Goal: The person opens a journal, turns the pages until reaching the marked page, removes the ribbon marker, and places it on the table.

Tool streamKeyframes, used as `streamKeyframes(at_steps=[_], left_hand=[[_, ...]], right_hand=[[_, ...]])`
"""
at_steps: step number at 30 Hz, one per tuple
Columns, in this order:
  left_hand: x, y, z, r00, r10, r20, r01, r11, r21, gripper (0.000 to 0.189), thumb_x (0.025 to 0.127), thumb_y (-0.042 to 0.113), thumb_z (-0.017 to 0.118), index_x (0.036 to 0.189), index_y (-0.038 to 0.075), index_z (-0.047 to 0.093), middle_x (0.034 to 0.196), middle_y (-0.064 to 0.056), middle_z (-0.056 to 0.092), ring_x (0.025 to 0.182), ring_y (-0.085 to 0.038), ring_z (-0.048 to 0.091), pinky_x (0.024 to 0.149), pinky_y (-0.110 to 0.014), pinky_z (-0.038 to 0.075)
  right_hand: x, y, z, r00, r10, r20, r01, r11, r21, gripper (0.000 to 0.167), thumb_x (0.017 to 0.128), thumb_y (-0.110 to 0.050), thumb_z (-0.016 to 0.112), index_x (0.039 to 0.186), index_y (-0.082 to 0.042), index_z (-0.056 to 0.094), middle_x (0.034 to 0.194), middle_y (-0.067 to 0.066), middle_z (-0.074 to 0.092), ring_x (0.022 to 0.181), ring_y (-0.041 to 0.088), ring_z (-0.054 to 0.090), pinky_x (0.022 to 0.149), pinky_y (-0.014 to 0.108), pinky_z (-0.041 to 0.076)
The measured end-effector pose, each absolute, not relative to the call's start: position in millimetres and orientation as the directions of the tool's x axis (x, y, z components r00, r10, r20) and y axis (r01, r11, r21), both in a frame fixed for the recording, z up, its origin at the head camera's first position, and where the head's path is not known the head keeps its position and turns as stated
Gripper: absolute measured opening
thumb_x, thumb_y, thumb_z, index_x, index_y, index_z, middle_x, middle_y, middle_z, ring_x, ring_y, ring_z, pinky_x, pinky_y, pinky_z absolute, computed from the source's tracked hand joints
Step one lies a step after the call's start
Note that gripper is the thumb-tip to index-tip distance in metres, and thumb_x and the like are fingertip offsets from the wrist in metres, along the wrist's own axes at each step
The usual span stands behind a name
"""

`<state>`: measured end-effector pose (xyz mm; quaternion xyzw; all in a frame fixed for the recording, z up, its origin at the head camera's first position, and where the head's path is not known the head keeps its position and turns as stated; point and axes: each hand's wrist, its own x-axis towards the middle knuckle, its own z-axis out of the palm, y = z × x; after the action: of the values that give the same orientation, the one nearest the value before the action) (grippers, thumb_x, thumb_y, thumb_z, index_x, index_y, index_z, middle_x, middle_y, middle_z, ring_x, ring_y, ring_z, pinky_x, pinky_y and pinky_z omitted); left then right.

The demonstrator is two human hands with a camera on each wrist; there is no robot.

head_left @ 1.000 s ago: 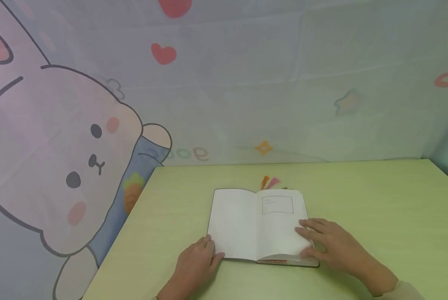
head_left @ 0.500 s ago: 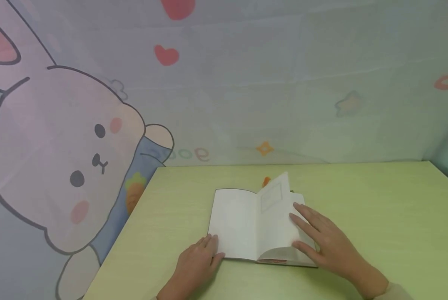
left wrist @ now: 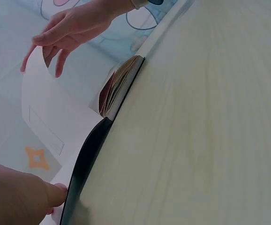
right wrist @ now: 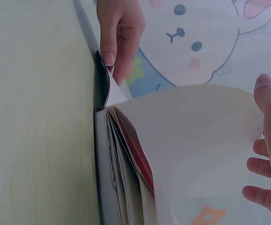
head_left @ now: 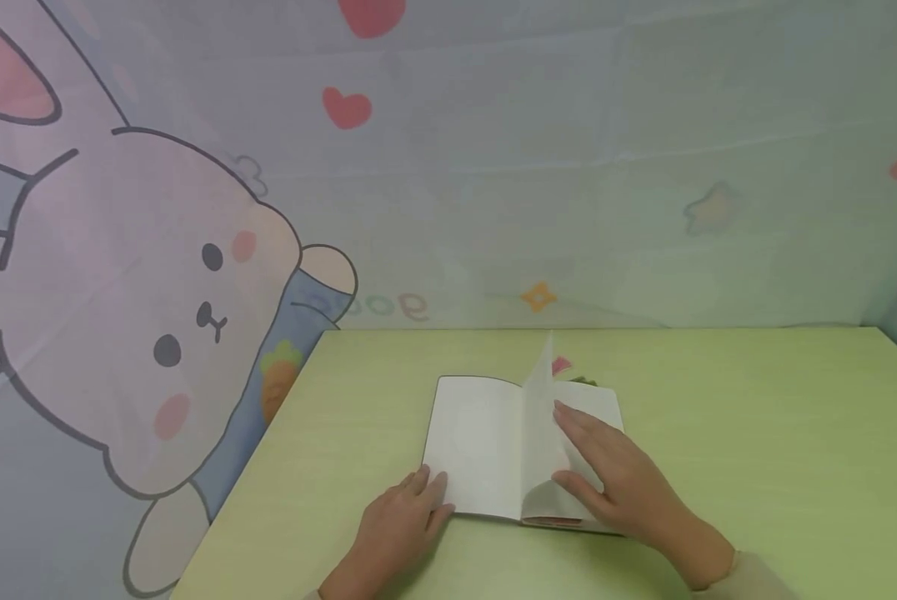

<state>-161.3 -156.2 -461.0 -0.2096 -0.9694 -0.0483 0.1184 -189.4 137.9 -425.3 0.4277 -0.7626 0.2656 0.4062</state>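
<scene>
An open notebook point(head_left: 478, 442) with a dark cover lies on the table. My left hand point(head_left: 399, 525) rests on its left page at the lower left corner, thumb by the bottom edge. A single page point(head_left: 537, 437) stands nearly upright at the middle fold. My right hand point(head_left: 628, 483) touches the outer side of this page with extended fingers, the thumb lower down. In the left wrist view the page bends up towards the right hand point(left wrist: 72, 30) and shows a printed rectangle point(left wrist: 46, 131). Beneath, the right wrist view shows a red sheet point(right wrist: 138, 150) among the stacked pages.
Pink point(head_left: 561, 365) and green point(head_left: 583, 381) tabs or tassels stick out past the notebook's top edge. The pale green table point(head_left: 756, 433) reaches back to a cloth backdrop point(head_left: 493, 167) printed with a rabbit point(head_left: 186, 317), hearts and stars.
My right hand has moved left, raising the right page from nearly flat to upright. The left hand stays on the left page. The head view has shifted slightly.
</scene>
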Motion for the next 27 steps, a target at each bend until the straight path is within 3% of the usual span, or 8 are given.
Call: streamKeyframes(at_steps=[5,10,14,17,21,27], left_hand=[[-161,-154,-459,-0.896,0.382,0.225,0.406,0.912,0.067,0.041,0.092,0.035,0.055,0.122,0.007,0.059,0.123,-0.019,0.058,0.112,-0.033,0.055,0.084,-0.046,0.048],[-162,-152,-456,-0.914,0.371,0.166,0.387,0.919,0.077,0.046,0.094,0.037,0.051,0.127,0.006,0.055,0.130,-0.019,0.053,0.120,-0.034,0.048,0.094,-0.048,0.041],[-163,-152,-455,-0.908,0.378,0.179,0.393,0.918,0.052,0.048,0.094,0.039,0.049,0.129,0.006,0.054,0.133,-0.018,0.050,0.124,-0.034,0.045,0.099,-0.048,0.037],[-162,-152,-452,-0.889,0.381,0.256,0.397,0.918,0.012,0.048,0.093,0.040,0.052,0.126,0.005,0.057,0.131,-0.016,0.052,0.121,-0.032,0.048,0.097,-0.047,0.040],[-161,-152,-445,-0.836,0.363,0.412,0.391,0.920,-0.017,0.046,0.090,0.038,0.058,0.119,0.002,0.061,0.125,-0.016,0.057,0.115,-0.031,0.054,0.090,-0.044,0.046],[-165,-153,-436,-0.667,0.322,0.672,0.431,0.902,-0.005,0.042,0.091,0.034,0.058,0.111,-0.002,0.064,0.116,-0.018,0.062,0.104,-0.030,0.061,0.077,-0.042,0.052]], right_hand=[[-192,128,-425,-0.324,-0.446,0.834,-0.869,0.488,-0.076,0.062,0.097,-0.041,0.045,0.130,0.011,0.045,0.129,0.019,0.052,0.115,0.030,0.052,0.103,0.028,0.031],[-192,122,-434,-0.390,-0.492,0.778,-0.846,0.525,-0.092,0.063,0.098,-0.043,0.041,0.134,0.009,0.042,0.132,0.017,0.051,0.114,0.027,0.053,0.100,0.028,0.035],[-193,116,-448,-0.372,-0.557,0.742,-0.856,0.515,-0.043,0.060,0.098,-0.042,0.040,0.129,0.009,0.047,0.130,0.017,0.053,0.109,0.026,0.057,0.089,0.035,0.045],[-193,113,-457,-0.360,-0.595,0.718,-0.863,0.506,-0.013,0.056,0.098,-0.042,0.041,0.125,0.006,0.053,0.127,0.016,0.055,0.104,0.025,0.059,0.082,0.039,0.048],[-190,111,-463,-0.389,-0.623,0.678,-0.856,0.517,-0.016,0.052,0.096,-0.042,0.046,0.124,0.001,0.056,0.126,0.013,0.056,0.104,0.023,0.059,0.082,0.038,0.048],[-189,111,-466,-0.403,-0.670,0.624,-0.851,0.526,0.015,0.048,0.089,-0.037,0.061,0.123,-0.002,0.059,0.125,0.013,0.057,0.107,0.023,0.057,0.084,0.039,0.046]])
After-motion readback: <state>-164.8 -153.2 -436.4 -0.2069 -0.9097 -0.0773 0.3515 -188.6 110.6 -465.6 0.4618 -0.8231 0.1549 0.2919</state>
